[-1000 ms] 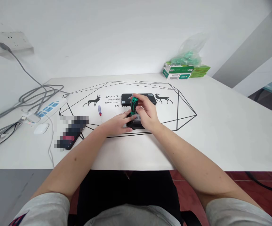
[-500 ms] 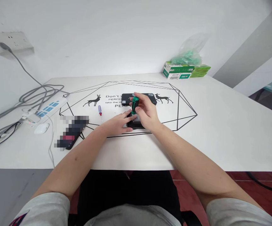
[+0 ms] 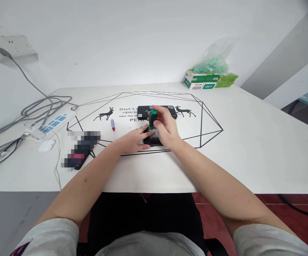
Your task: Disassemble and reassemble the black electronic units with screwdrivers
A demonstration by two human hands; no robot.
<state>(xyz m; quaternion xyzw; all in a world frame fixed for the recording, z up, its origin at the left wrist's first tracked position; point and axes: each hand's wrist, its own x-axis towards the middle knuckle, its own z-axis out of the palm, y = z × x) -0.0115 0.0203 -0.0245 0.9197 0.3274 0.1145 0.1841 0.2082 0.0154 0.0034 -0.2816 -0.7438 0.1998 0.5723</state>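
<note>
My right hand (image 3: 166, 125) is closed round the green and black handle of a screwdriver (image 3: 153, 118). The screwdriver stands nearly upright, its thin shaft pointing down at the left part of a black rectangular device (image 3: 154, 141) with a pale label. My left hand (image 3: 134, 139) grips that device at its left end, thumb at the near edge and fingers over the far side; the right hand hides much of the rest. Just behind lies a flat black box (image 3: 144, 113) with small stickers. A smaller screwdriver (image 3: 112, 125) with a clear purple and red handle rests to the left.
Left on the white table (image 3: 250, 149) are a partly blurred phone (image 3: 86, 151), a white earbud case (image 3: 46, 145), a power strip (image 3: 56, 124) and coiled grey cable (image 3: 60, 101). Green and white boxes (image 3: 203, 78) topped by a plastic bag (image 3: 214, 60) stand at the back right.
The green and black screwdriver's handle looks turned slightly in my right hand, with its tip in about the same spot. My left hand and the device have not visibly moved.
</note>
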